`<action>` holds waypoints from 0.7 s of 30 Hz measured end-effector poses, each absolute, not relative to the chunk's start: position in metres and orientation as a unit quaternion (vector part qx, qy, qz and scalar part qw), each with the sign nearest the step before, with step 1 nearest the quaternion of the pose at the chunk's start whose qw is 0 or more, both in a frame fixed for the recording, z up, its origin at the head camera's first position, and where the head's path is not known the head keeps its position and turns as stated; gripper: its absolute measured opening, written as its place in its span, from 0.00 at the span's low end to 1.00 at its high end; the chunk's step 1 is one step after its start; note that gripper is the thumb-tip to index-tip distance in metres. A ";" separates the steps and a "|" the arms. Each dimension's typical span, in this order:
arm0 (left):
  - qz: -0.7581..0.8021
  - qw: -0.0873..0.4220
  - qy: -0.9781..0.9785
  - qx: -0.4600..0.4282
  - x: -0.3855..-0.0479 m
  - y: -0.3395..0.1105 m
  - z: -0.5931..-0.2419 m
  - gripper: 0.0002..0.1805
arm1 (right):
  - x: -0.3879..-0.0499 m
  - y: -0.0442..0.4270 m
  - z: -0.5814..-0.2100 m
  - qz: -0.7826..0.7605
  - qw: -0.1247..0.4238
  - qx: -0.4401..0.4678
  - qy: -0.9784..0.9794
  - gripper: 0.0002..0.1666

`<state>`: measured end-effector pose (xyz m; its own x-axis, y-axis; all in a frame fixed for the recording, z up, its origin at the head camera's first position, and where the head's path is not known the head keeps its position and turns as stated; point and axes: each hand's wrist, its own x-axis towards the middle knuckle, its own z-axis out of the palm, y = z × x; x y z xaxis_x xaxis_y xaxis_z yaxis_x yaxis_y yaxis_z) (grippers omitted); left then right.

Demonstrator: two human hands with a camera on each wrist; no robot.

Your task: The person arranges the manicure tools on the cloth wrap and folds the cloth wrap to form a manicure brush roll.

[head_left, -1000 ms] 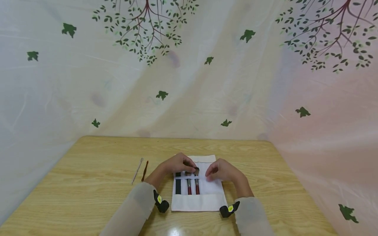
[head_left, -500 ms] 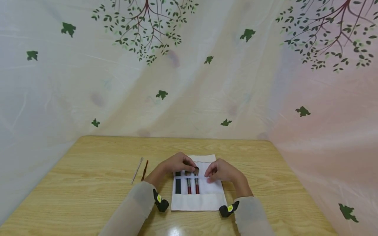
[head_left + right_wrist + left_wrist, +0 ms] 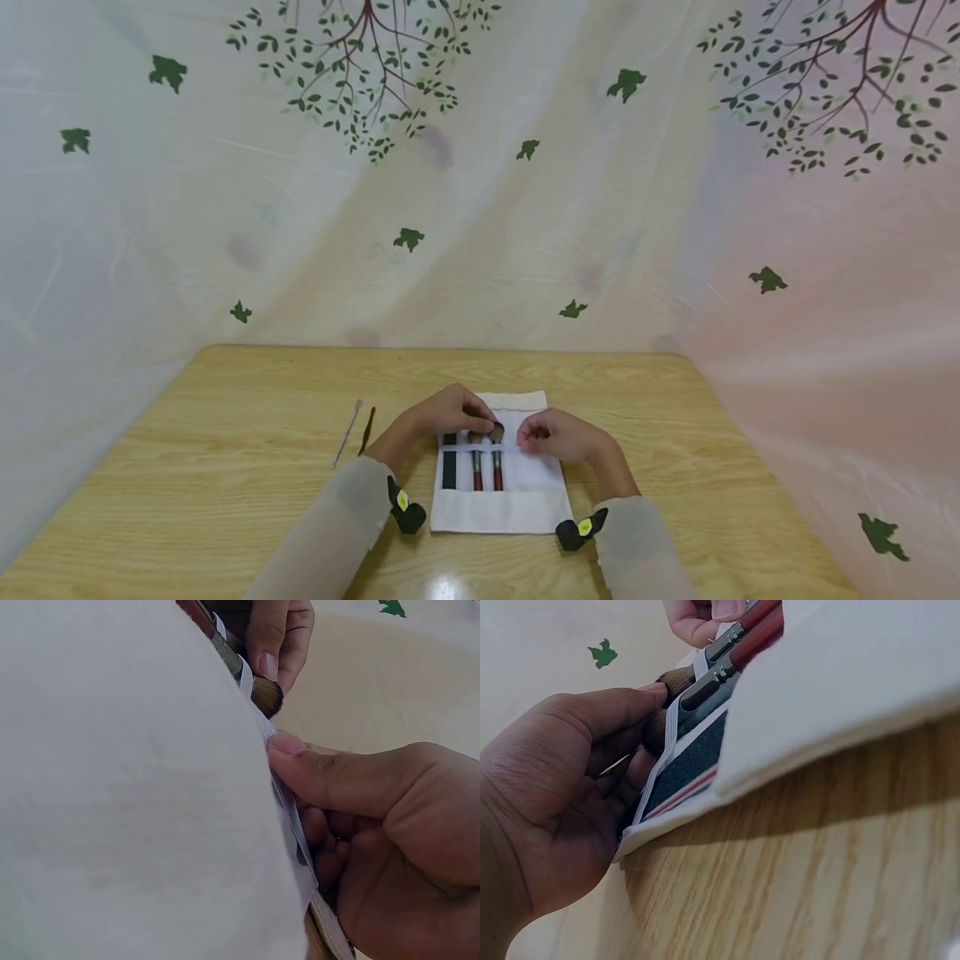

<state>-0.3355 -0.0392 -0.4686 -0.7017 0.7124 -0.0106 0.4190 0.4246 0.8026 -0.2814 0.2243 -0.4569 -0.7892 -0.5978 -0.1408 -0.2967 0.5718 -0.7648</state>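
A white cloth brush roll (image 3: 501, 512) lies unrolled on the table, with a white elastic band (image 3: 512, 448) across it. Two brushes with red handles, a left brush (image 3: 476, 468) and a right brush (image 3: 497, 471), stand in it under the band, beside a dark strip (image 3: 449, 469). My left hand (image 3: 452, 411) is at the brush heads; in the left wrist view its thumb and fingers pinch the bristles of the right brush (image 3: 676, 679). To the right of the brushes, my right hand (image 3: 558, 435) pinches the elastic band (image 3: 289, 796) between thumb and fingers, as the right wrist view shows.
Left of the roll, a thin silvery tool (image 3: 347, 433) and a slim reddish-brown tool (image 3: 367, 429) lie on the wooden table (image 3: 187, 500). A pale curtain (image 3: 480, 275) with printed leaves hangs behind the table.
My right hand has moved slightly left, and its fingertips have come together at the band. The left hand stays at the brush heads. The whole view has shifted a little.
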 end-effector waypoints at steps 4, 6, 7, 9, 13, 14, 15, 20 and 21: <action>0.407 0.180 0.824 0.352 -0.336 -0.039 -0.468 0.06 | -0.282 0.223 -0.456 -0.390 0.203 -0.260 0.860 0.07; 0.403 0.179 0.823 0.357 -0.336 -0.038 -0.468 0.07 | -0.281 0.222 -0.456 -0.396 0.206 -0.253 0.858 0.07; 0.401 0.179 0.824 0.359 -0.336 -0.038 -0.468 0.07 | -0.281 0.222 -0.457 -0.401 0.208 -0.250 0.857 0.07; 0.404 0.178 0.821 0.364 -0.335 -0.037 -0.468 0.07 | -0.280 0.221 -0.457 -0.412 0.214 -0.239 0.853 0.07; 0.412 0.176 0.817 0.363 -0.334 -0.037 -0.467 0.06 | -0.280 0.221 -0.458 -0.433 0.223 -0.227 0.843 0.07; 0.416 0.174 0.816 0.362 -0.334 -0.037 -0.467 0.06 | -0.280 0.221 -0.458 -0.438 0.226 -0.224 0.841 0.07; 0.417 0.170 0.817 0.361 -0.333 -0.037 -0.467 0.06 | -0.281 0.221 -0.458 -0.441 0.228 -0.225 0.838 0.07; 0.422 0.136 0.827 0.346 -0.332 -0.041 -0.464 0.08 | -0.282 0.222 -0.459 -0.448 0.229 -0.228 0.833 0.07; 0.424 0.129 0.828 0.342 -0.332 -0.043 -0.463 0.08 | -0.282 0.222 -0.460 -0.449 0.228 -0.231 0.832 0.07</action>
<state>-0.3319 -0.0429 -0.4633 -0.7323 0.6767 0.0768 0.4580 0.4060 0.7908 -0.2816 0.2223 -0.4598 -0.7893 -0.5893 -0.1724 -0.1794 0.4898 -0.8532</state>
